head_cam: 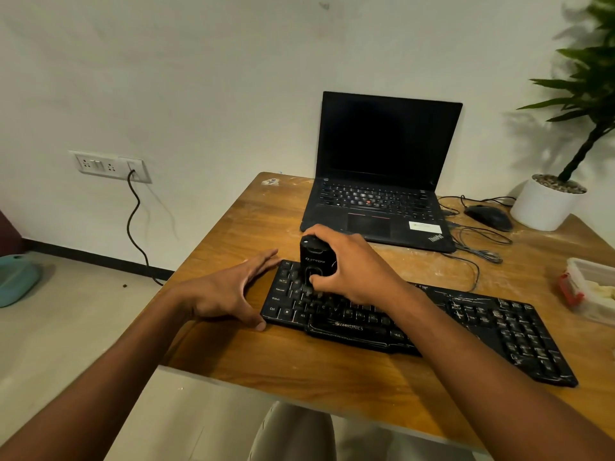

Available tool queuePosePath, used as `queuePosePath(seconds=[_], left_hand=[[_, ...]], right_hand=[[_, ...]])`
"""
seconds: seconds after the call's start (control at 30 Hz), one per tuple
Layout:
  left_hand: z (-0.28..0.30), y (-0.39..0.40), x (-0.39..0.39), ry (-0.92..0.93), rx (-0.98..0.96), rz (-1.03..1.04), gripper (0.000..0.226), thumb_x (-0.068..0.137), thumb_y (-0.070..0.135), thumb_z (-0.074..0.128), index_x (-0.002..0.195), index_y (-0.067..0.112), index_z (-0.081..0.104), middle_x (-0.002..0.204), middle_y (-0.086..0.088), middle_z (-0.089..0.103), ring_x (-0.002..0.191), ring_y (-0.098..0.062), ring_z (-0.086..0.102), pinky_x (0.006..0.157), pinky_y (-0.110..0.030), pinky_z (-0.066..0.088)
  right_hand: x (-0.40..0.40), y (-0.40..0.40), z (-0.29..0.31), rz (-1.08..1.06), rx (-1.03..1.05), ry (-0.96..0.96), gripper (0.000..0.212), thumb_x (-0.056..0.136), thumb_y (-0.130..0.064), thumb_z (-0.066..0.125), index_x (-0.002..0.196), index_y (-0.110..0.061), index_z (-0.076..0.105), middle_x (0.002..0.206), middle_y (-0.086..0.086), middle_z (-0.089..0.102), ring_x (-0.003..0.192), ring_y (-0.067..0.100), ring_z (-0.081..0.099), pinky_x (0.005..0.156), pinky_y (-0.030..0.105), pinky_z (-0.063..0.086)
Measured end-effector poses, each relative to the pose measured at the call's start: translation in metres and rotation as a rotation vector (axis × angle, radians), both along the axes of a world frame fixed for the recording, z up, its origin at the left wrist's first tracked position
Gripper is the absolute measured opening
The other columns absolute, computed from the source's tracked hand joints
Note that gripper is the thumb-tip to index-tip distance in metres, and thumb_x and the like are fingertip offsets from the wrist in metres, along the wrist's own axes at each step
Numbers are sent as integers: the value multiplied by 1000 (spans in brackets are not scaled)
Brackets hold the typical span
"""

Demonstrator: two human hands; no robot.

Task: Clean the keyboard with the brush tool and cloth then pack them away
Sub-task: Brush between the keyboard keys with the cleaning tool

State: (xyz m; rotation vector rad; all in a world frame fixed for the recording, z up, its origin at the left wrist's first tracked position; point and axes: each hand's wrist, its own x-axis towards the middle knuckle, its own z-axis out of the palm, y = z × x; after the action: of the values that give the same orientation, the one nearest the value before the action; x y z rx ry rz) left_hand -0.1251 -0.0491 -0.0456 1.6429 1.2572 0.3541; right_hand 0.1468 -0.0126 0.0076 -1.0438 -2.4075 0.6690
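The left hand [229, 291] lies flat, fingers spread, touching the keyboard [466, 324] marked ZEBRONICS. On its keys, the right hand [352, 264] grips the brush [314, 261]. Behind: a ThinkPad laptop [382, 174].

Quick count: one bench [253, 361], one keyboard [499, 321], one brush tool [314, 261], one laptop [382, 168], one mouse [489, 216], one potted plant [545, 204], one white container [595, 291], and two hands, left [226, 291] and right [352, 264].

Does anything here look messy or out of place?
Yes. The keyboard lies askew on the table and is streaked with pale dust toward its far-right end. Similar whitish smears mark the wood near the laptop.
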Motion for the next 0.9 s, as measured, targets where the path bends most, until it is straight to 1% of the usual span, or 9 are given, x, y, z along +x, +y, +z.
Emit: queuePosePath(seconds=[0.1,0.2,0.33,0.47,0.57,0.67,0.73,0.8,0.9], left_hand=[[0,-1,0,-11,-3,5,141,66,15,97,162,46,-2,161,26,24,142,1,35,115,-21,38],[1,-1,0,-20,-1,5,140,66,14,97,162,46,-1,160,29,24,139,6,35,111,-15,38],[1,-2,0,-31,-3,-1,141,66,16,97,163,45,-2,164,25,23,147,-2,33,119,-27,37],[3,-3,0,-31,-7,16,142,66,13,97,163,45,-2,163,23,24,145,-4,36,121,-32,37],[2,-4,2,-24,5,15,143,64,16,98,163,45,-1,165,23,24,147,-4,34,122,-33,35],[2,-4,1,-25,16,7,142,64,19,98,164,42,-1,166,22,23,150,-3,30,125,-34,30],[3,-4,2,-23,23,4,141,65,18,97,164,39,-1,166,23,23,151,-1,28,125,-29,27],[3,-4,2,-26,24,0,141,65,17,97,165,37,-2,166,23,23,151,-1,28,125,-29,27],[1,-5,1,-18,29,1,144,64,20,98,164,40,-3,167,23,21,151,0,27,126,-34,28]], right_hand=[[-1,3,0,-33,72,-3,63,84,-19,83,135,-38,49,101,-12,62,83,8,65,62,20,55],[-3,0,4,-14,-2,73,62,83,-19,84,131,-40,50,101,-13,63,85,8,66,64,23,59],[-10,-5,2,48,-75,59,59,81,-20,85,125,-41,52,103,-10,65,89,10,67,69,30,63],[-13,-1,-1,-5,18,3,62,84,-20,83,132,-39,49,101,-11,64,83,9,65,62,21,57],[-15,0,1,-29,51,44,59,84,-19,82,130,-38,50,100,-11,63,83,10,65,61,22,58],[-20,-5,2,6,-35,98,59,82,-19,84,127,-39,52,100,-12,64,85,10,66,65,24,60],[-24,-8,0,52,-61,77,60,81,-18,85,127,-38,53,100,-11,64,86,9,66,66,25,60],[-26,-6,-1,51,-12,28,60,82,-19,84,129,-37,52,101,-10,64,86,10,66,67,27,60],[-27,-2,-1,2,88,-14,58,85,-18,81,132,-32,51,100,-7,65,84,14,65,68,29,59]])
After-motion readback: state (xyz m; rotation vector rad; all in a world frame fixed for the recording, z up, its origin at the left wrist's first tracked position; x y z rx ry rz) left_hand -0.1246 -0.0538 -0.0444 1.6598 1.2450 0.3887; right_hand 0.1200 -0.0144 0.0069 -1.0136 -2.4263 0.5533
